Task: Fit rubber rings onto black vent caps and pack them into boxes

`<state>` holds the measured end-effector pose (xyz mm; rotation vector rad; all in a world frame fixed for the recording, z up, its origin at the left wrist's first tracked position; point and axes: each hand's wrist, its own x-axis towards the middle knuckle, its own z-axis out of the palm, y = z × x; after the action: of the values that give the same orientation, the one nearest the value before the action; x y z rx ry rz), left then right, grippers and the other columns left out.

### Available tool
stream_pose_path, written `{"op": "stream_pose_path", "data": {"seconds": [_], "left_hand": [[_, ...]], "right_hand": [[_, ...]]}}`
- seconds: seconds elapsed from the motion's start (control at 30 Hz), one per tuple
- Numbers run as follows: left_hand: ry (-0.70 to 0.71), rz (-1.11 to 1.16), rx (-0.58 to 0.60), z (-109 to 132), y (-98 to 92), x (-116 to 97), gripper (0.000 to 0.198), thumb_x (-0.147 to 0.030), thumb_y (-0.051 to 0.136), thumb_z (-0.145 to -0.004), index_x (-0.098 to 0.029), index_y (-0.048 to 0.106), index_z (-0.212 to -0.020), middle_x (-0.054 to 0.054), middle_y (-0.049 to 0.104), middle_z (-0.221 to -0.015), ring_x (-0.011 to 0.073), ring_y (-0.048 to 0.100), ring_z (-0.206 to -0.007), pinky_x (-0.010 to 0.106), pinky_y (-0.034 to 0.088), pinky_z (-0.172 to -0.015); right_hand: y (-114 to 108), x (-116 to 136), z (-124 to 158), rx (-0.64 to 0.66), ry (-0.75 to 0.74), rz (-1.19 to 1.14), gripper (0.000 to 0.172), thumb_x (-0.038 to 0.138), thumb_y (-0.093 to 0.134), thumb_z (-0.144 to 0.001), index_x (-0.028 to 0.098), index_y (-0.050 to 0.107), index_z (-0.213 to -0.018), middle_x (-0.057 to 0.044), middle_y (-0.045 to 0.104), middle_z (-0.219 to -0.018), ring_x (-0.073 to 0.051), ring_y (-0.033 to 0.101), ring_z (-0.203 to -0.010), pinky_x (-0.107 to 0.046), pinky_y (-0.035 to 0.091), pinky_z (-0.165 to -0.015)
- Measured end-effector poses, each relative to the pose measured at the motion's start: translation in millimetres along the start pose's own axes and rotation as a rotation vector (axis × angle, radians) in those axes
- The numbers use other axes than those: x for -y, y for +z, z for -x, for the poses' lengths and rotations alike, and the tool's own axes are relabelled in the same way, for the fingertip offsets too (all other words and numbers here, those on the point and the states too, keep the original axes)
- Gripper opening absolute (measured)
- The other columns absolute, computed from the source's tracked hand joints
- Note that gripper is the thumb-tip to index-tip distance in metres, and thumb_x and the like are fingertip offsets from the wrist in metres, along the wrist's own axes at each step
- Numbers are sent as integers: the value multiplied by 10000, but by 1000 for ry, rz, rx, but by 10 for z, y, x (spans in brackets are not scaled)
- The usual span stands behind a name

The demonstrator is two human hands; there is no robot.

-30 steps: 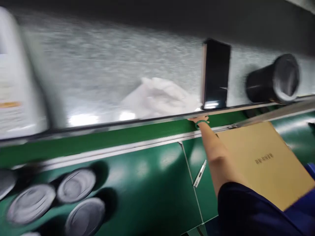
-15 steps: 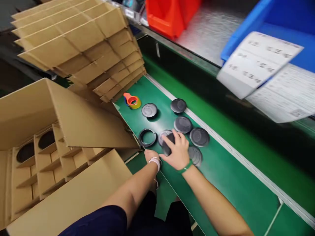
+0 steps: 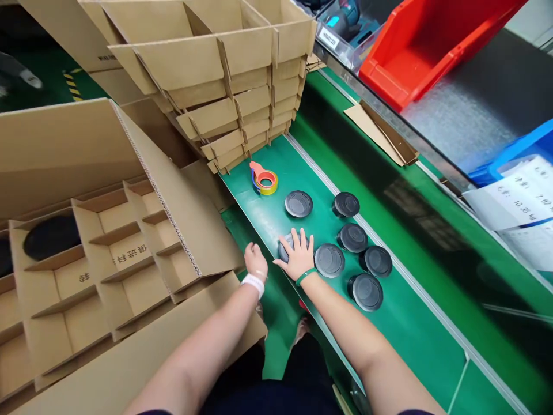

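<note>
My right hand (image 3: 298,253) lies spread over a dark round plastic cap (image 3: 288,246) on the green conveyor belt (image 3: 259,210), hiding much of it. My left hand (image 3: 256,260), with a white wristband, rests at the belt's near edge and holds nothing I can see. Several more dark caps stand to the right of my hands, among them one (image 3: 329,260) touching-close to my right fingers and one (image 3: 298,203) farther up. Beyond them lies a roll of yellow tape (image 3: 264,183) with an orange tab.
A cardboard box with dividers (image 3: 99,253) stands open at my left, and a stack of cardboard dividers (image 3: 228,86) sits at the belt's far end. Beyond a metal rail (image 3: 389,253) are a red bin (image 3: 432,52), a blue bin (image 3: 514,155) and printed papers (image 3: 514,202).
The view has swung from the blurred shelf and far rail down onto the belt. My right arm came back from the rail to the caps. The black ring beside my left hand no longer shows.
</note>
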<state>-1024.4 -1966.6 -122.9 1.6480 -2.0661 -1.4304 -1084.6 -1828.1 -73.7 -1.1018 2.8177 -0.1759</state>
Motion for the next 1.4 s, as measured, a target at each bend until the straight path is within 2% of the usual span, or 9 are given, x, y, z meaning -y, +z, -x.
{"op": "stream_pose_path", "data": {"seconds": [0.13, 0.27, 0.47, 0.67, 0.87, 1.03, 1.17, 1.3, 1.4], "left_hand": [[-54, 14, -105, -613, 263, -509, 439, -404, 547, -985, -175, 524, -1358, 132, 556, -1370, 280, 568, -1226, 528, 480, -1036], [-151, -72, -165, -859, 549, -567, 472, -446, 502, -1001, -163, 494, -1379, 124, 636, -1223, 247, 651, -1062, 489, 538, -947], [-197, -267, -238, -879, 697, -496, 484, -462, 385, -1035, -134, 473, -1380, 128, 681, -1116, 250, 677, -1019, 484, 532, -934], [-219, -337, -280, -856, 681, -610, 450, -428, 388, -1029, -111, 508, -1326, 166, 694, -1101, 282, 689, -1011, 481, 529, -905], [-211, -391, -321, -853, 700, -620, 426, -400, 362, -1016, -108, 524, -1281, 219, 702, -1080, 350, 692, -1010, 500, 525, -866], [-214, -427, -338, -869, 689, -621, 414, -404, 381, -1002, -108, 538, -1246, 215, 708, -1067, 350, 699, -992, 516, 533, -859], [-210, -438, -355, -871, 685, -647, 415, -394, 377, -980, -111, 548, -1232, 252, 702, -1076, 408, 689, -1016, 563, 529, -849], [-204, -436, -367, -874, 697, -663, 413, -393, 378, -964, -116, 560, -1210, 263, 701, -1074, 427, 686, -1017, 579, 531, -843], [-200, -444, -379, -877, 711, -655, 398, -391, 383, -959, -129, 564, -1196, 248, 706, -1072, 415, 689, -1010, 568, 536, -848]], "right_hand": [[-275, 51, -68, 46, -21, 25, 816, 730, 596, -885, 312, 368, -1549, -118, 85, -1639, -445, 26, -1483, -715, 81, -1131], [-460, 62, -124, -73, 60, 0, 764, 581, 505, -998, 178, 250, -1595, -135, 63, -1636, -382, 0, -1501, -655, 82, -1181], [-200, -100, -224, 155, -92, -79, 667, 446, 545, -1011, 179, 307, -1573, -88, 168, -1624, -319, 52, -1510, -617, 94, -1209], [-544, -277, -76, -8, 0, -153, 522, 393, 504, -1026, 193, 446, -1505, -88, 128, -1635, -344, 36, -1508, -620, 128, -1205], [-580, -335, -227, 128, -121, -199, 367, 479, 692, -929, 209, 710, -1178, -95, 222, -1613, -381, 86, -1495, -666, 126, -1182], [-675, -462, -943, -128, -37, -251, 303, 429, 569, -1008, 191, 756, -1015, -86, 340, -1562, -316, 84, -1505, -578, 93, -1219], [-508, -616, -1423, -117, -17, -165, 337, 469, 668, -954, 151, 762, -1015, -102, 285, -1587, -363, 86, -1492, -610, 79, -1199], [-534, -921, -1412, -165, -44, -137, 301, 467, 647, -966, 201, 775, -908, -18, 330, -1570, -299, 100, -1497, -549, 101, -1219], [-661, -1434, -1161, -341, 170, -71, 326, 407, 518, -1026, 236, 780, -934, -33, 447, -1483, -258, 197, -1475, -484, 179, -1221]]}}
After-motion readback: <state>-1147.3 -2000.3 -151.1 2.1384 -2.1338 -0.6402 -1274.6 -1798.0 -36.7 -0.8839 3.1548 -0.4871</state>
